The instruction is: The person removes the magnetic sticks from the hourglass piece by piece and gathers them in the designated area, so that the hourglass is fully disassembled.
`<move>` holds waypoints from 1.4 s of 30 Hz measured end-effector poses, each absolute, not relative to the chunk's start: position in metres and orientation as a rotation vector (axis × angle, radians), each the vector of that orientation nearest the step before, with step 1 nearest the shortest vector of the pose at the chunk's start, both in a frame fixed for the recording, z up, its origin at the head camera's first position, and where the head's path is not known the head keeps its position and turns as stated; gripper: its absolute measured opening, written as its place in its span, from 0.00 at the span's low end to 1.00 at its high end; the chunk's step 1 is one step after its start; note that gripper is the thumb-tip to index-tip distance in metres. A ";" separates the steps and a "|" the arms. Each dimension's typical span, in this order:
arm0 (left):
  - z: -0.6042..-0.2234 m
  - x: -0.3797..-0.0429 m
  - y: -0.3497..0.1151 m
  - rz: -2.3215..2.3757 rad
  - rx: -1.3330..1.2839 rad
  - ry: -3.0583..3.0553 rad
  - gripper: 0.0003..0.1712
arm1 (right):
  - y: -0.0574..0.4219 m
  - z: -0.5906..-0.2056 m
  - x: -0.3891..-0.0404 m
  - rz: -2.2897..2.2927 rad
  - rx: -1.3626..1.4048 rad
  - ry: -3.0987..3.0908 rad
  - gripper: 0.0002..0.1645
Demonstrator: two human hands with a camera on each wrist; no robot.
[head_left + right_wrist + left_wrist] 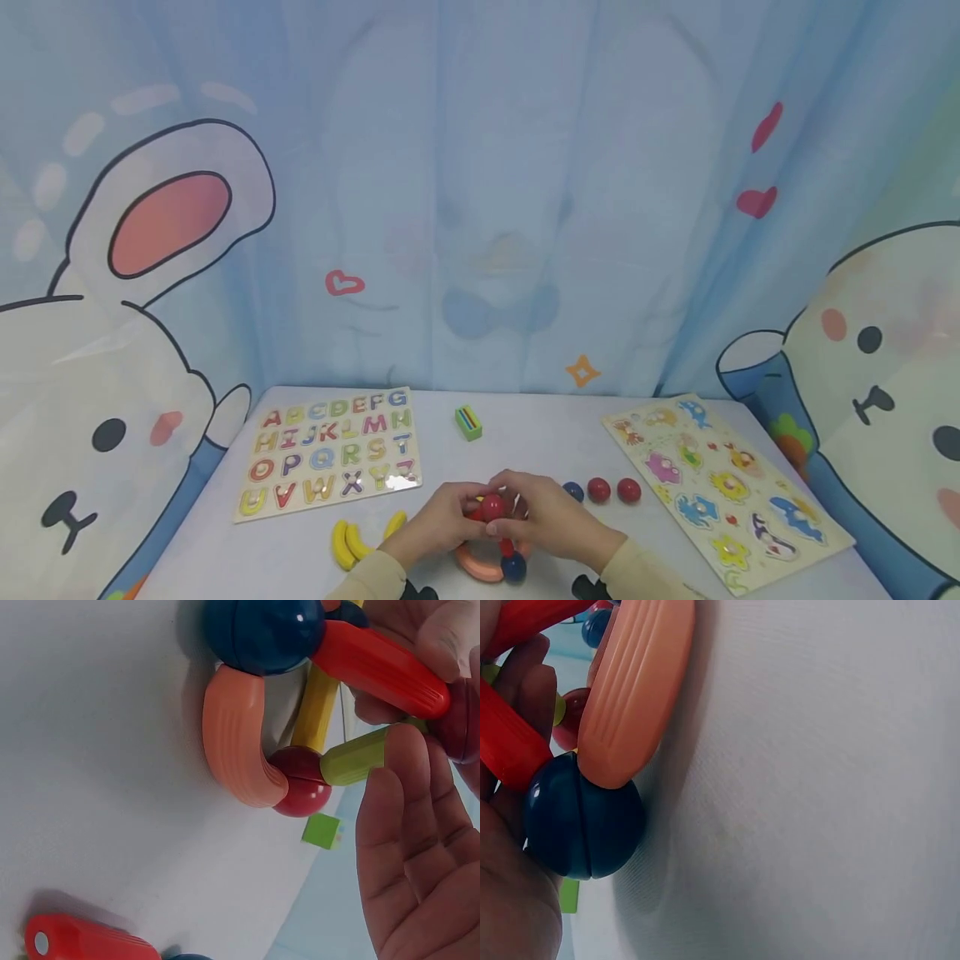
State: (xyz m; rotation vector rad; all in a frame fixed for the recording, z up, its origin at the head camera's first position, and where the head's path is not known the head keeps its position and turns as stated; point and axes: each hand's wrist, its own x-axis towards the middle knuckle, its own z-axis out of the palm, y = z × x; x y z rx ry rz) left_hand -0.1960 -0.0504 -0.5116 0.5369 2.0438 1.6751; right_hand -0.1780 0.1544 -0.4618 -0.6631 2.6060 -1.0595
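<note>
Both hands meet over a built frame of smooth toy rods and balls at the table's near middle. My left hand (pixel 448 521) pinches a red rod (pixel 379 671) near its end. My right hand (pixel 551 515) holds a red ball (pixel 492 507) at the frame's top between thumb and fingers. Its fingertips also touch a green rod (pixel 356 759). Lower down are a dark blue ball (pixel 266 630), a curved orange rod (pixel 232 735), another red ball (pixel 304 784) and a yellow rod (pixel 315 712). Fingers hide part of the frame.
Curved yellow rods (pixel 342 546) lie left of the hands. To the right sit a blue ball (pixel 573 492) and two red balls (pixel 628 490). A letter puzzle board (pixel 307 467), a small green box (pixel 468 425) and an animal puzzle board (pixel 675 487) lie farther out. A curtain (pixel 495 208) hangs behind.
</note>
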 end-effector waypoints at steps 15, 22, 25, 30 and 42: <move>-0.515 -0.198 -0.050 1.734 0.512 2.008 0.22 | 0.152 -0.473 -0.178 -1.121 -0.648 2.589 0.25; -0.517 -0.199 -0.051 1.719 0.498 2.022 0.21 | 0.152 -0.476 -0.175 -1.164 -0.635 2.584 0.24; -0.519 -0.200 -0.051 1.720 0.499 2.020 0.22 | 0.154 -0.478 -0.173 -1.229 -0.572 2.553 0.23; -0.517 -0.199 -0.052 1.697 0.485 2.051 0.24 | 0.161 -0.480 -0.174 -1.418 -0.455 2.492 0.26; -0.514 -0.196 -0.048 1.654 0.358 2.085 0.26 | 0.271 -0.486 -0.174 -1.555 0.038 2.686 0.29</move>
